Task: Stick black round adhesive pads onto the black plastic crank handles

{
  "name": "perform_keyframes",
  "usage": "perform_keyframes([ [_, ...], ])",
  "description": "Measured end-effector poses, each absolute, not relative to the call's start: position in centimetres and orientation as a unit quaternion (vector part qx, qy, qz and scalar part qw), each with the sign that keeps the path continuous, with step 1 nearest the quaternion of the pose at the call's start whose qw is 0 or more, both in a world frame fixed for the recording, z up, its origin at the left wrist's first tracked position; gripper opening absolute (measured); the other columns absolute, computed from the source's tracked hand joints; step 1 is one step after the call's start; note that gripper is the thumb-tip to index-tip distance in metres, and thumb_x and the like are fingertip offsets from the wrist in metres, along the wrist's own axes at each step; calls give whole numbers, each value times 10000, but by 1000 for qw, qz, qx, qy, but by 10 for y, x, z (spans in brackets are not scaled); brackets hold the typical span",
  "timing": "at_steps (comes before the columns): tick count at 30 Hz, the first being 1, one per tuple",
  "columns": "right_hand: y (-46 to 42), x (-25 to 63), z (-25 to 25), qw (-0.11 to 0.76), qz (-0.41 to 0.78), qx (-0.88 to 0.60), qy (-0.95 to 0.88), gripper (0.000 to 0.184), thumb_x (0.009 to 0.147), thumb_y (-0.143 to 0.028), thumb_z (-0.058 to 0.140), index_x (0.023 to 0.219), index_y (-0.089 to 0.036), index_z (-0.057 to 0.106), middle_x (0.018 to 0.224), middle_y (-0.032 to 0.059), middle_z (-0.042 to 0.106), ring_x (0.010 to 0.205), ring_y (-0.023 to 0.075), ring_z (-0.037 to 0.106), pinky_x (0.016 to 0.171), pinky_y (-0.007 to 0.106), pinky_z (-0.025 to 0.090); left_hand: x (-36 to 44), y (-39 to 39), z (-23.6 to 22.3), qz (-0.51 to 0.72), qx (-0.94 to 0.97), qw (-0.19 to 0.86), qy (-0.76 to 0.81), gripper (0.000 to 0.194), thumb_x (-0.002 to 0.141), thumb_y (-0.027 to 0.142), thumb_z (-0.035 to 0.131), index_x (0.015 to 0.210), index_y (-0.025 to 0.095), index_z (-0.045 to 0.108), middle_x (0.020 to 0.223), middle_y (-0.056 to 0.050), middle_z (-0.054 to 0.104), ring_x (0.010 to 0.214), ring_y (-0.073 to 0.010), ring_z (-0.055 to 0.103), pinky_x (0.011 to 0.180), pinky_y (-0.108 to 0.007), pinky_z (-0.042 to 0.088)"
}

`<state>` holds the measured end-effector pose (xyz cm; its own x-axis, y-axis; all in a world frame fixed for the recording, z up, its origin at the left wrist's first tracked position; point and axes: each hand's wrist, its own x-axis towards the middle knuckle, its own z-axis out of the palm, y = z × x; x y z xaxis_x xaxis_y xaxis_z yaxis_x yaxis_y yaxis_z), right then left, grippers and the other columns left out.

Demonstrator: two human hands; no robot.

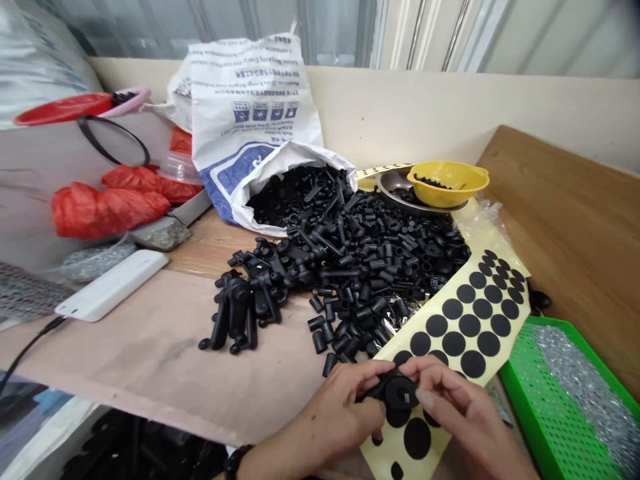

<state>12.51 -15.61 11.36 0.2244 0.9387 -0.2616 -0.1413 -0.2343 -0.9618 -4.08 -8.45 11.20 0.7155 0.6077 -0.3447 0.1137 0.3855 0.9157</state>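
as left hand [340, 417] and right hand [465, 417] pinch a black part [400, 392], stickers [470, 325] lie beneath

Passage is open leftward over the brown paper [150, 360]; the far side is blocked by black plastic parts [360, 280], the right by a green tray [555, 407].

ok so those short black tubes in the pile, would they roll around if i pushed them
Probably yes: the short black tubes have rounded sides, so any lying flat would likely roll when pushed. They look light for their size, though the material is hard to tell. The heap also looks loose, so pushing it would likely spill some onto the brown paper.
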Motion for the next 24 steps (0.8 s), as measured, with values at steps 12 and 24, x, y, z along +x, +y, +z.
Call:
perform_keyframes([
  [12, -155, 124, 115, 495, 517, -592, -370, 260, 749, -395, 684, 614, -214, 556, 944, 43, 624, 818, 182, 585, 677, 225, 464, -44, -86, 109, 167, 559, 739, 338, 408, 723, 273, 536, 1091, 131, 639, 692, 3, 520, 524, -94, 475, 529, -219, 431],
  [24, -160, 120, 112, 490, 481, -588, -427, 193, 790, -325, 648, 636, -221, 599, 912, 27, 625, 863, 163, 595, 709, 185, 467, -44, -88, 102, 212, 608, 681, 349, 247, 823, 361, 554, 930, 145, 612, 596, 41, 464, 517, -94, 425, 481, -195, 431],
])
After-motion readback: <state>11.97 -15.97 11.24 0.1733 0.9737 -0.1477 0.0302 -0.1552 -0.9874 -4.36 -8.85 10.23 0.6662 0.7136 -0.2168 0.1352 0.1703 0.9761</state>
